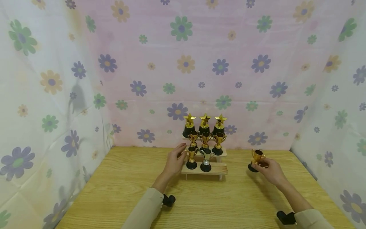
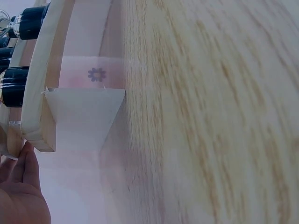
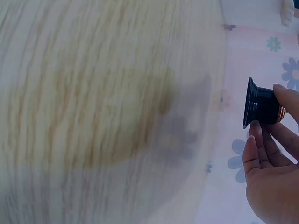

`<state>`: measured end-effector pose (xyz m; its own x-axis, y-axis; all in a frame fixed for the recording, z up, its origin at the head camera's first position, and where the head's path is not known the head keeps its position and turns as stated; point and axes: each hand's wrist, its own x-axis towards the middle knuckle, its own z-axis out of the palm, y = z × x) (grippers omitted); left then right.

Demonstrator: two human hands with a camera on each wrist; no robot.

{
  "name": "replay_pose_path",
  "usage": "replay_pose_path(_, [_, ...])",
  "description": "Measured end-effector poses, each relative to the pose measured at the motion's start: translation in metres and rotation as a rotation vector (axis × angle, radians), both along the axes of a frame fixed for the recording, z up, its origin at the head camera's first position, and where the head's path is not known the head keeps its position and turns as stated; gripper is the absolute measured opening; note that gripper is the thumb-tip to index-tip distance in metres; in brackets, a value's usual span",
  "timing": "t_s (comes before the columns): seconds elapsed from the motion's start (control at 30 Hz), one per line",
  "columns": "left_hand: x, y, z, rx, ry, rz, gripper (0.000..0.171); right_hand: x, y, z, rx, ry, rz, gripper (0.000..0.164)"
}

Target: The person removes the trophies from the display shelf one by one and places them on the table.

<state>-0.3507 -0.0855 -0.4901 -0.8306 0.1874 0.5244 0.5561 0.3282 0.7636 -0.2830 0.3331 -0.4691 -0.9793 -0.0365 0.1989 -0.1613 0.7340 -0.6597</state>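
My right hand (image 1: 271,171) pinches a small bronze-gold trophy cup (image 1: 258,155) by its lower part, to the right of the stand. In the right wrist view its black base (image 3: 262,105) shows between thumb and fingers, above the table. At the left end of the wooden tiered stand (image 1: 218,168), my left hand (image 1: 172,160) has its fingers nearly straight, fingertips right at the shelf edge (image 2: 44,135). On the bottom tier stand a gold cup (image 1: 192,156) and a silver cup (image 1: 206,157), with bare shelf right of the silver one.
On the middle tier are three gold cups (image 1: 205,140); three star trophies (image 1: 204,125) stand on the top tier. The stand rests on a wood-grain table (image 1: 137,190) before a flowered cloth backdrop (image 1: 160,47). Black wrist devices (image 1: 168,200) sit by both sleeves.
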Motion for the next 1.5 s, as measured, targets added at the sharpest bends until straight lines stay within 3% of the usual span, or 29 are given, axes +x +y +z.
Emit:
replay_pose_path(0.97, [0.001, 0.0, -0.003, 0.015, -0.025, 0.003, 0.038, -0.014, 0.023, -0.016, -0.075, -0.147, -0.022, 0.054])
replay_pose_path(1.5, [0.001, 0.001, 0.0, 0.023, -0.03, -0.002, 0.038, -0.018, 0.028, -0.021, -0.081, -0.158, -0.018, 0.051])
